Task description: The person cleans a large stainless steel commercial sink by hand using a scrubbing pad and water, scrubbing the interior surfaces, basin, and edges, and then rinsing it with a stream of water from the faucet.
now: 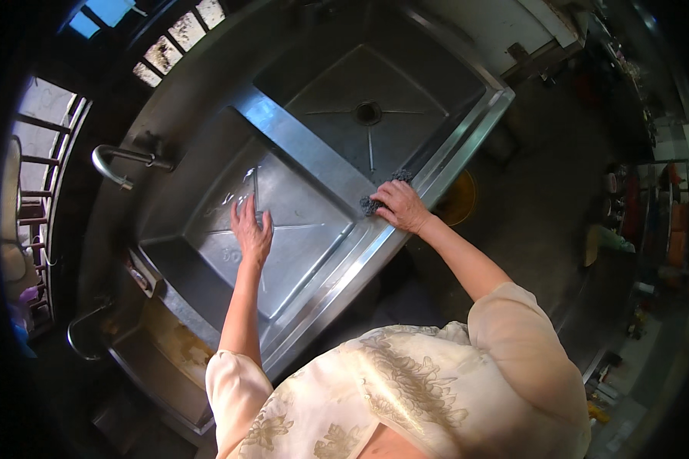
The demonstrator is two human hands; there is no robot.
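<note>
My right hand [401,205] grips a dark grey scouring pad [371,206], pressed against the front rim of a stainless steel double sink where the divider [316,146] meets it. More of the same dark mesh shows past the fingertips. My left hand [251,229] is over the near-left basin [298,206], fingers spread and nothing in them. Whether it touches the basin floor I cannot tell. Wet, shiny patches lie on that floor beyond my fingers. The far-right basin [327,86] has a round drain [367,113] in its floor.
A curved metal faucet [115,163] stands behind the near-left basin, and a second thin spout [80,338] lies further left. Beside the sink is a smaller basin [178,344] with brown stains. Barred windows [46,160] line the left. A round yellowish object [459,198] sits below the front rim.
</note>
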